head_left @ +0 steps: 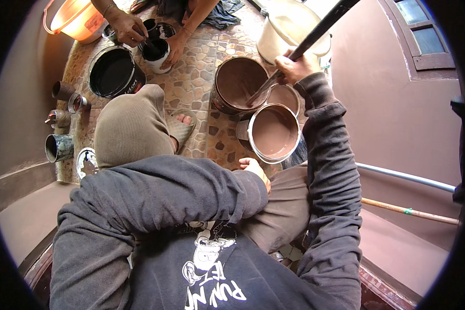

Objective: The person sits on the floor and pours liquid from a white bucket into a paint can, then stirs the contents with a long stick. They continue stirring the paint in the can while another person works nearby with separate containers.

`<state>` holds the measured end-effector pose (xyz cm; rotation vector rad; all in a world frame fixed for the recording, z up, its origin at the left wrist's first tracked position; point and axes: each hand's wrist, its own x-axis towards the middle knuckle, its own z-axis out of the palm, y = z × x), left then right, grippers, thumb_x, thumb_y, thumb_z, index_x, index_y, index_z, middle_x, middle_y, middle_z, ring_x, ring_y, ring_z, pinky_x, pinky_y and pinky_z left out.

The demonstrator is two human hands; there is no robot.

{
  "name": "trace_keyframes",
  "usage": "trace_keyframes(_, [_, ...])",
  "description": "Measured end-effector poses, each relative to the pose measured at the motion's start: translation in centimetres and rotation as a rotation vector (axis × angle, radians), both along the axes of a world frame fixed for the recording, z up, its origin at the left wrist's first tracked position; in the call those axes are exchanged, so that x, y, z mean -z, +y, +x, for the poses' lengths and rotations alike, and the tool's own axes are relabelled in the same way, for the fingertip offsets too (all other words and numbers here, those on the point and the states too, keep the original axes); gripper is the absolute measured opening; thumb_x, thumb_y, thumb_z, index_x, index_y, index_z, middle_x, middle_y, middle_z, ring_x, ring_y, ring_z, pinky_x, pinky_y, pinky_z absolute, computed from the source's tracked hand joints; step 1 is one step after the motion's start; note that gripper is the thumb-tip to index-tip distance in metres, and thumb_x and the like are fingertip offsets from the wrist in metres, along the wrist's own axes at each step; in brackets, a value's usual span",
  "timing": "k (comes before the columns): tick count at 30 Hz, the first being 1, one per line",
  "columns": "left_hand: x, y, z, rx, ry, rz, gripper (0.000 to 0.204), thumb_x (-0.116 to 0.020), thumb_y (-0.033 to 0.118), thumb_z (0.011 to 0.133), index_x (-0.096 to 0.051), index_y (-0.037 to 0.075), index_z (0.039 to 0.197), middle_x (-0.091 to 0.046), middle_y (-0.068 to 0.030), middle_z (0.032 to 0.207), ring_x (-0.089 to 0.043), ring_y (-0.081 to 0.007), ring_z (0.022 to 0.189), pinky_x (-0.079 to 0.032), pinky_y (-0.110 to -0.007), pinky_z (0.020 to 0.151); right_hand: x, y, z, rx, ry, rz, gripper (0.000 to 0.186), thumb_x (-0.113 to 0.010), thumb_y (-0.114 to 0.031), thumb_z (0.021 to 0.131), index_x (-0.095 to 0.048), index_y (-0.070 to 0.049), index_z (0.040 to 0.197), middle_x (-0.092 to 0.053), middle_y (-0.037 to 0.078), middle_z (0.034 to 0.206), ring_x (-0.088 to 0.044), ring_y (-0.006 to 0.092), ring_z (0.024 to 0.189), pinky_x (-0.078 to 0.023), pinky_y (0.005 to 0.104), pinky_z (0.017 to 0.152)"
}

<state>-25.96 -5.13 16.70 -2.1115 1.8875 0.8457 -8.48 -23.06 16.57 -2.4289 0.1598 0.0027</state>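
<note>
A long stick [315, 37], gripped by a person's right hand [300, 67], slants into a bucket [222, 105] of brown paint [236, 83]. The left hand [256, 172] is beside the knee [287, 187], fingers curled; whether it holds anything cannot be told. A white-rimmed pail [250, 133] stands near the bucket; across the patterned floor [197, 64], a co-worker's hand [175, 49] steadies a small tub [157, 66].
</note>
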Motion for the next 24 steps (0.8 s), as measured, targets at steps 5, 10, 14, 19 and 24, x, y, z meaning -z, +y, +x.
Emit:
trace_keyframes(5, [0.1, -0.2, -0.1, -0.020, 0.034, -0.036, 0.027, -0.049, 0.026, 0.081, -0.068, 0.008, 0.087, -0.064, -0.0094, 0.082, -0.059, -0.0299, 0.076, -0.040, -0.058, 0.066, 0.9, 0.2, 0.5, 0.022, -0.047, 0.399, 0.017, -0.061, -0.013, 0.083, -0.057, 0.003, 0.085, -0.063, 0.012, 0.078, -0.064, 0.0191, 0.066, -0.056, 0.0299, 0.054])
trace_keyframes(10, [0.1, 0.3, 0.1, -0.005, 0.027, -0.022, 0.027, -0.049, 0.026, 0.081, -0.068, 0.009, 0.086, -0.064, -0.0092, 0.081, -0.059, -0.0292, 0.076, -0.039, -0.059, 0.067, 0.2, -0.6, -0.4, 0.123, 0.050, 0.152, 0.017, -0.062, -0.012, 0.080, -0.055, 0.004, 0.082, -0.062, 0.012, 0.071, -0.063, 0.0185, 0.058, -0.056, 0.0308, 0.051])
trace_keyframes(14, [-0.3, 0.5, 0.1, 0.011, 0.025, -0.014, 0.027, -0.048, 0.026, 0.081, -0.068, 0.009, 0.085, -0.064, -0.0092, 0.079, -0.059, -0.0288, 0.075, -0.039, -0.058, 0.066, -1.6, -0.3, -1.9, 0.156, 0.051, 0.621, 0.021, -0.063, -0.013, 0.082, -0.057, 0.006, 0.083, -0.061, 0.014, 0.072, -0.063, 0.0216, 0.061, -0.058, 0.0328, 0.055])
trace_keyframes(19, [-1.0, 0.3, 0.4, 0.050, 0.145, 0.094, 0.032, -0.049, 0.022, 0.086, -0.061, 0.006, 0.111, -0.063, -0.0178, 0.100, -0.059, -0.0439, 0.089, -0.038, -0.066, 0.067, -7.6, -2.0, -6.0, 0.241, -0.170, 0.735, 0.021, -0.059, -0.009, 0.086, -0.050, 0.011, 0.086, -0.061, 0.020, 0.078, -0.066, 0.0300, 0.064, -0.060, 0.0378, 0.059])
trace_keyframes(24, [-1.2, 1.6, -0.3, 0.009, 0.029, 0.014, 0.027, -0.049, 0.029, 0.082, -0.069, 0.012, 0.091, -0.066, -0.0103, 0.087, -0.061, -0.0290, 0.082, -0.038, -0.060, 0.070, -12.3, -3.0, -11.1, 0.288, -0.301, 0.521, 0.015, -0.053, -0.009, 0.089, -0.052, 0.007, 0.089, -0.062, 0.018, 0.079, -0.066, 0.0297, 0.067, -0.059, 0.0353, 0.059])
